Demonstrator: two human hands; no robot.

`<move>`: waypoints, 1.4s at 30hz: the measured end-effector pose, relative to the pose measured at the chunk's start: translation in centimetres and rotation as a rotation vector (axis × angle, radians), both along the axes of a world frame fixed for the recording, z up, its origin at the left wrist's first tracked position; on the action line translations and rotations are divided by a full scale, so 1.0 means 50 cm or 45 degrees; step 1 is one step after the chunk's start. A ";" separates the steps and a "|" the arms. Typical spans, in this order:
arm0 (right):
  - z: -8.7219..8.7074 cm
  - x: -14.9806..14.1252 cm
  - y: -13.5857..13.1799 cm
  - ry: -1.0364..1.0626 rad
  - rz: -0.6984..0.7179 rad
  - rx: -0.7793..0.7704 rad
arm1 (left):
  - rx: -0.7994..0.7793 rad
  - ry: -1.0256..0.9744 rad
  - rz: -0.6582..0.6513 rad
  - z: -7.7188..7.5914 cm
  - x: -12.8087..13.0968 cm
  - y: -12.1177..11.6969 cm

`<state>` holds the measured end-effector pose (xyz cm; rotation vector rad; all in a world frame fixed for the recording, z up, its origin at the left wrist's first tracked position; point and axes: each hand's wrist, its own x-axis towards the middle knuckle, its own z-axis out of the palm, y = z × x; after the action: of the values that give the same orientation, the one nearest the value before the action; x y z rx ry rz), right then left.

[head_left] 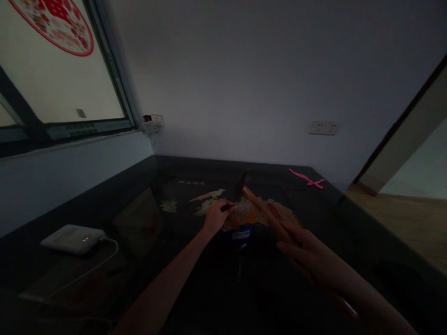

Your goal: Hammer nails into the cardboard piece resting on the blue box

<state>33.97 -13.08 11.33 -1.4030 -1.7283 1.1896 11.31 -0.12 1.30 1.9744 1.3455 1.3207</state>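
My right hand (296, 237) is wrapped round the wooden handle of a hammer (263, 211), whose dark head points away from me, above the tabletop. Left of it, my left hand (215, 216) has its fingers closed beside a clear, orange-tinted plastic piece (244, 213). A small dark shape shows at its fingertips, too dim to identify. Just below the plastic sits a blue item with a white label (241, 234); its lower part is lost in shadow. Brown, torn-looking material (282, 211) lies behind the hammer handle.
A white power bank (75, 238) with a white cable lies at the left of the dark glossy table (132, 298). A pink ribbon (314, 183) rests near the far right edge. The wall behind carries sockets (323, 128); a window (63, 70) is on the left.
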 end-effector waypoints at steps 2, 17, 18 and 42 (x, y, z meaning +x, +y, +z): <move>0.011 -0.002 -0.003 -0.068 0.007 0.062 | -0.018 0.007 0.008 0.001 0.000 0.000; 0.011 -0.010 -0.012 -0.101 -0.003 -0.233 | -0.048 0.031 0.007 0.014 0.003 -0.006; 0.009 -0.010 -0.012 -0.102 -0.005 -0.252 | -0.045 0.039 0.001 0.013 0.003 -0.005; -0.012 0.000 -0.008 -0.066 0.029 -0.254 | -0.049 0.045 0.000 0.010 0.001 -0.003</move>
<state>33.95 -13.48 10.75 -1.5454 -1.7027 1.3808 11.38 -0.27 1.79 1.9804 1.3766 1.2563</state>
